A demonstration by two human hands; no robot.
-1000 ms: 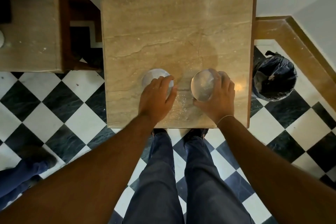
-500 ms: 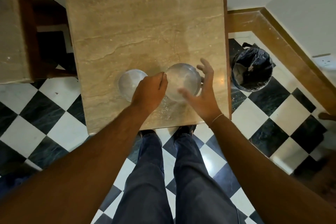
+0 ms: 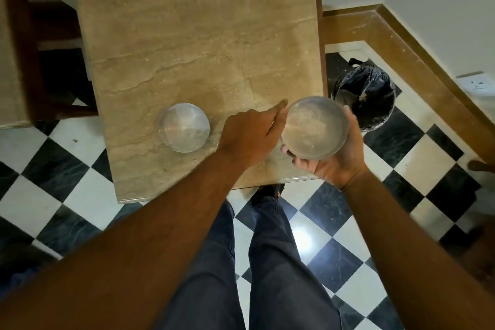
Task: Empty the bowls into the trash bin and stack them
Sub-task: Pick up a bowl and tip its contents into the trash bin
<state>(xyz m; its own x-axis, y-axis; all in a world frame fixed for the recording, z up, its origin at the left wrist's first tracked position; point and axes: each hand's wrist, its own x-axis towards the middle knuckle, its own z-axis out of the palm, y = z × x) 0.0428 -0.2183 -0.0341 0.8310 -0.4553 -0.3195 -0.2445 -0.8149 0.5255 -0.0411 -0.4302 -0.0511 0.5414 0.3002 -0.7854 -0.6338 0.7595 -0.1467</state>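
Two clear glass bowls are in view. One bowl (image 3: 184,127) rests on the marble table (image 3: 192,35), left of my hands. The other bowl (image 3: 314,128), smeared with whitish residue, is lifted above the table's right front corner; my right hand (image 3: 334,158) cups it from below and from the right. My left hand (image 3: 251,134) hovers beside this bowl's left rim, with its fingers stretched toward it and nothing held. The trash bin (image 3: 367,94), lined with a black bag, stands on the floor just right of the table.
A checkered black and white floor (image 3: 417,147) surrounds the table. A second table (image 3: 10,48) and dark wooden furniture stand at the left. A wall with a wooden skirting (image 3: 401,43) runs behind the bin. My legs are below the table's front edge.
My right hand has closed under the right bowl and lifted it off the table toward the right. My left hand has let go of that bowl's rim.
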